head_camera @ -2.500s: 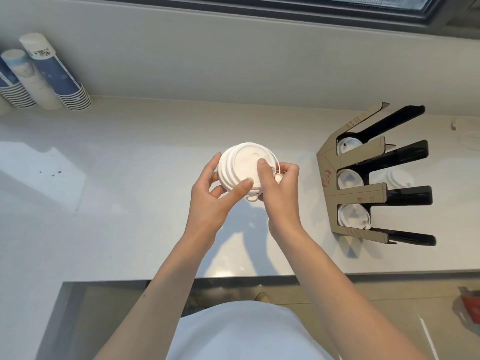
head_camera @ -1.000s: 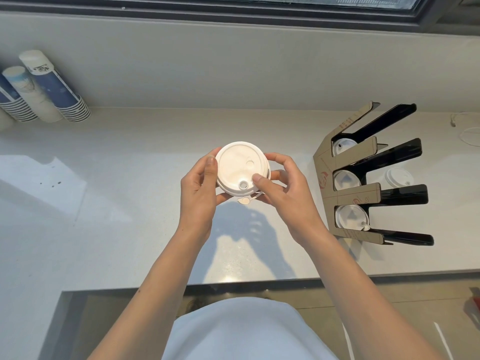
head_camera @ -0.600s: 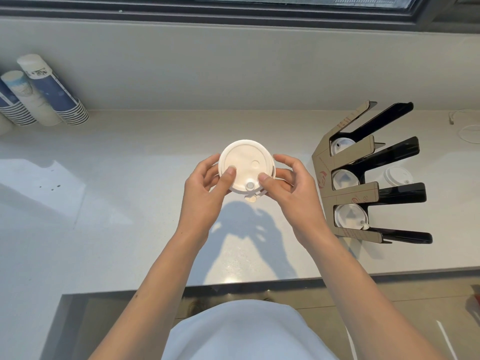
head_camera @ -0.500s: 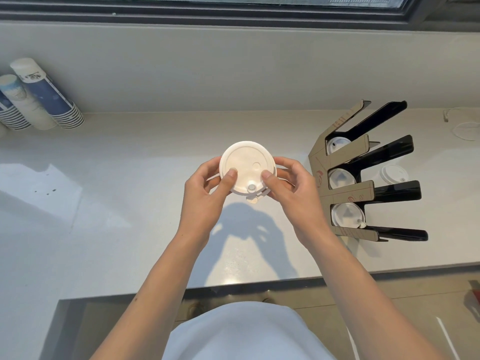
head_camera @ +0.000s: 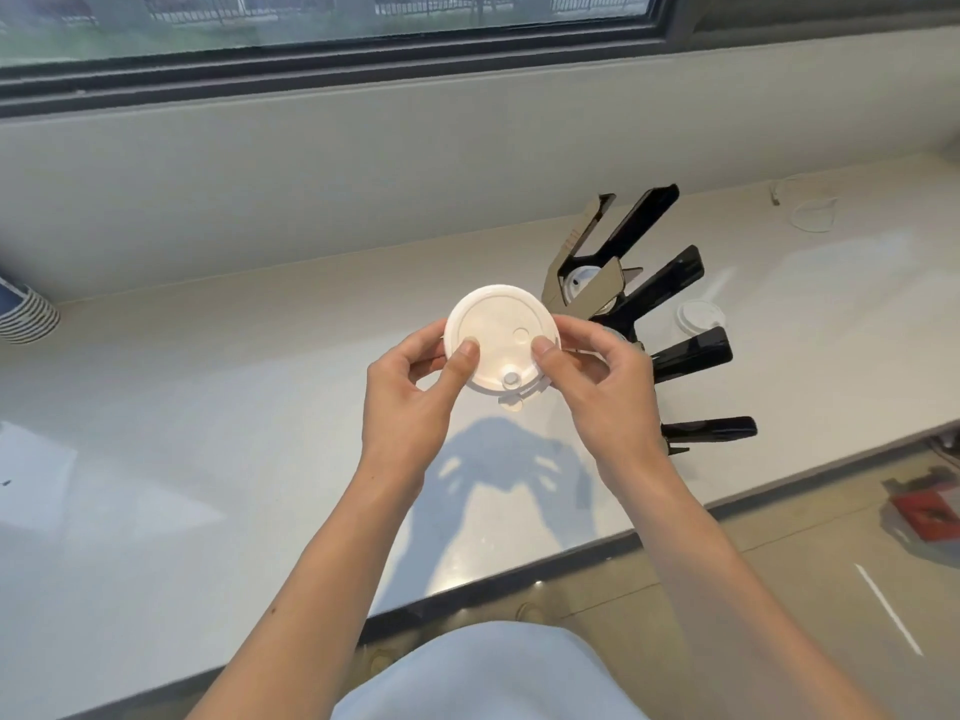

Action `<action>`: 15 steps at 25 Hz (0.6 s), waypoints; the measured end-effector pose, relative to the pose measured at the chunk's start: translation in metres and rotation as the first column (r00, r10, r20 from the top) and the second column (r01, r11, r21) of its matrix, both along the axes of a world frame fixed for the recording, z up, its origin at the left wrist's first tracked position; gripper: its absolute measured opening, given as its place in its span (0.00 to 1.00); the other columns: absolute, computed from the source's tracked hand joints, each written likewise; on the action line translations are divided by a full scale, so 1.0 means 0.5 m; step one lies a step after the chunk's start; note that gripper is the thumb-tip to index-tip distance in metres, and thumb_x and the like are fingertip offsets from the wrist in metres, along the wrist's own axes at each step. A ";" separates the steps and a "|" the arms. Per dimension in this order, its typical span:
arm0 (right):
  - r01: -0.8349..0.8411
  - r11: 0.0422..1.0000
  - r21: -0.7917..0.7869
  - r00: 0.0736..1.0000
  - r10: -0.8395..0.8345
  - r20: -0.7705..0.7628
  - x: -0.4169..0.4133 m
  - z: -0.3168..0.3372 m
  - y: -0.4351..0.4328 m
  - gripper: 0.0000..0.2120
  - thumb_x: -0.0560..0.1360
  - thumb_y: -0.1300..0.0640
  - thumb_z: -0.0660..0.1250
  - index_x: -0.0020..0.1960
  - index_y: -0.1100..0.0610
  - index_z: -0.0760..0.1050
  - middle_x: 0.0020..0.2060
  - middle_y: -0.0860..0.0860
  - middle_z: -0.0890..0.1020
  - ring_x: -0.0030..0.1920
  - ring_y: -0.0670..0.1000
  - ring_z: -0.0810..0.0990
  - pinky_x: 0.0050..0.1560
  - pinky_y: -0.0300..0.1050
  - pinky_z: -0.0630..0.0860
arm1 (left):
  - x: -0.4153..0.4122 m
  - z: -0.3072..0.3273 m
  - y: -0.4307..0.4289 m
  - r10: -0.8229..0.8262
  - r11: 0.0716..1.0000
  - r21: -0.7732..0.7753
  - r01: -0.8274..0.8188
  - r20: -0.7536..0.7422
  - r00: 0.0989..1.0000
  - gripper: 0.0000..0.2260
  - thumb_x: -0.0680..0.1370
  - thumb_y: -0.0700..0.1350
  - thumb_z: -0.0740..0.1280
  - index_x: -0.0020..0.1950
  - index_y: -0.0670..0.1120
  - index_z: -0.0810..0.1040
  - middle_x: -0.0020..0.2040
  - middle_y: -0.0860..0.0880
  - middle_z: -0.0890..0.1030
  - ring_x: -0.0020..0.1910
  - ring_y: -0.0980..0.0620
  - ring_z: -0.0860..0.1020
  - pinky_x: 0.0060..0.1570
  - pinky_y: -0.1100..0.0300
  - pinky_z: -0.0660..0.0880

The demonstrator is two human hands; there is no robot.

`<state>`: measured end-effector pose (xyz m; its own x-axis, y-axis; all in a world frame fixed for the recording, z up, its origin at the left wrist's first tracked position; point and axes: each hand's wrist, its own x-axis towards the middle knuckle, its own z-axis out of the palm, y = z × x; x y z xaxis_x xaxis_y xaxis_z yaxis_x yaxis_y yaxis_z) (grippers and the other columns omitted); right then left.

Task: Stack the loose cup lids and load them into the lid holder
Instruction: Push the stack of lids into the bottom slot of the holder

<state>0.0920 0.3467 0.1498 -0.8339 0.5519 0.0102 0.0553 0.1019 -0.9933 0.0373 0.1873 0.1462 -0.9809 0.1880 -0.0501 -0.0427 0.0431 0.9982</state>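
Item: stack of white cup lids (head_camera: 501, 345), held in the air above the white bench (head_camera: 208, 433), top face turned toward the wearer, sip-plug tab at the near edge. Left hand (head_camera: 410, 402) and right hand (head_camera: 602, 392) flank it on opposite sides, each thumb pressed flat on the top lid and the fingers curled beneath, closed on the stack; this grip seems meant to square the rims and keep the nested lids from sliding apart. Lid holder (head_camera: 644, 324), black slats with cardboard dividers, stands just right of the hands, slots partly filled with lids, apparently within easy reach for loading. One loose lid (head_camera: 698, 317) lies on the bench beyond the holder. Paper cups (head_camera: 26, 317), stacked, sit at far left, well apart.
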 end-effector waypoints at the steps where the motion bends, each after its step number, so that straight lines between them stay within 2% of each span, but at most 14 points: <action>1: 0.021 1.000 0.010 1.000 -0.021 0.001 0.007 0.002 0.015 0.14 0.73 0.52 0.74 0.58 0.53 0.82 0.50 0.50 0.86 0.50 0.49 0.85 0.55 0.50 0.82 | 0.004 0.002 0.017 -0.016 1.000 -0.007 0.016 -0.003 1.000 0.15 0.78 0.50 0.72 0.63 0.47 0.83 0.55 0.50 0.87 0.57 0.50 0.83 0.64 0.47 0.78; 8: 0.107 0.991 0.075 0.994 -0.107 -0.007 0.060 0.017 0.135 0.12 0.73 0.52 0.74 0.55 0.53 0.82 0.49 0.46 0.86 0.50 0.47 0.85 0.50 0.39 0.81 | 0.039 -0.001 0.136 -0.119 0.993 -0.013 0.120 0.039 0.992 0.18 0.76 0.54 0.70 0.62 0.50 0.83 0.55 0.51 0.87 0.57 0.51 0.84 0.63 0.46 0.79; 12: 0.094 0.988 0.124 0.994 -0.099 0.042 0.081 0.004 0.204 0.11 0.74 0.50 0.73 0.54 0.52 0.82 0.48 0.45 0.86 0.49 0.46 0.85 0.50 0.40 0.81 | 0.060 -0.021 0.191 -0.156 0.987 -0.038 0.159 0.082 0.984 0.19 0.75 0.56 0.70 0.63 0.50 0.83 0.54 0.51 0.87 0.55 0.51 0.85 0.61 0.46 0.80; 15: 0.051 0.979 0.200 0.994 -0.069 0.085 0.096 -0.008 0.250 0.09 0.75 0.50 0.72 0.53 0.51 0.82 0.47 0.43 0.86 0.47 0.42 0.84 0.50 0.38 0.80 | 0.073 -0.041 0.226 -0.170 0.982 -0.063 0.179 0.124 0.978 0.21 0.74 0.57 0.71 0.63 0.48 0.83 0.54 0.51 0.87 0.54 0.51 0.85 0.60 0.46 0.81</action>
